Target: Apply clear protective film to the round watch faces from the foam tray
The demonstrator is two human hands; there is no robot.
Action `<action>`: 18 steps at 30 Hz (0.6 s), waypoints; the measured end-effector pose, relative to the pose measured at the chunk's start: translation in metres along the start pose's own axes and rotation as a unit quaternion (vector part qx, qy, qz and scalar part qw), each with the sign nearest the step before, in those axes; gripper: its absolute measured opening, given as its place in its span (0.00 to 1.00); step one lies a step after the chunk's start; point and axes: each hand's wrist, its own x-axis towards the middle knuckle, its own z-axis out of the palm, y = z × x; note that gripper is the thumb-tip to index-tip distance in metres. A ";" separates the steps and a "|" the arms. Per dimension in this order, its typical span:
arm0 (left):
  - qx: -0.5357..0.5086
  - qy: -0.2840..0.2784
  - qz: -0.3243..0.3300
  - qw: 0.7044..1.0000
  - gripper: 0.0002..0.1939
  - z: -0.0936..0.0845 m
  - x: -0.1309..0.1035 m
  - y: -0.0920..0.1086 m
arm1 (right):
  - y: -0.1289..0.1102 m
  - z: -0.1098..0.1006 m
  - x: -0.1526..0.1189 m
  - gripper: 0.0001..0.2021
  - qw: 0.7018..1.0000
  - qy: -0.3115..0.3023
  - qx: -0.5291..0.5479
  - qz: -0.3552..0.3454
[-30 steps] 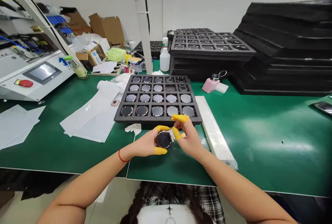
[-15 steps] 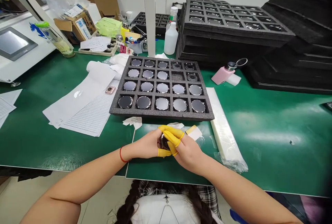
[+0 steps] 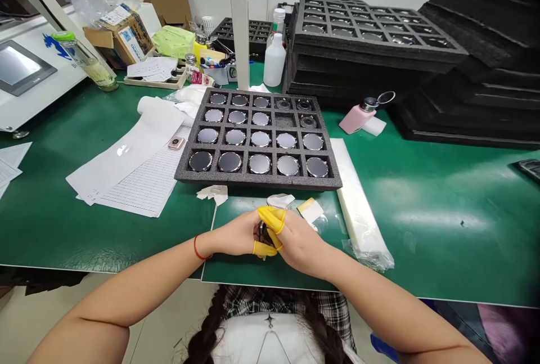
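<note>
Above the table's front edge, my left hand (image 3: 240, 233) is closed round a dark round watch case (image 3: 264, 233), with yellow covers on its fingertips. My right hand (image 3: 297, 237), also with yellow finger covers, is pressed against the case from the right, its fingers bent over it and partly hiding it. Just beyond both hands lies a dark foam tray (image 3: 255, 180) whose compartments hold several round watch cases; one compartment in the second row from the back holds none. Small white paper pieces (image 3: 280, 201) lie between tray and hands.
Papers (image 3: 126, 153) and a small pinkish square item (image 3: 176, 143) lie left of the tray. To its right are a plastic-wrapped white strip (image 3: 365, 212) and a pink bottle (image 3: 355, 118). Stacked foam trays (image 3: 337, 68) stand behind, near a white bottle (image 3: 274, 63).
My right hand's fingers have shifted slightly over the watch case, which stays between both hands. The whole view has moved a little.
</note>
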 end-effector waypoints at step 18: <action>0.064 0.215 0.054 0.973 0.32 -0.021 -0.010 0.020 | 0.028 0.004 0.001 0.03 0.944 -0.161 -0.206 0.202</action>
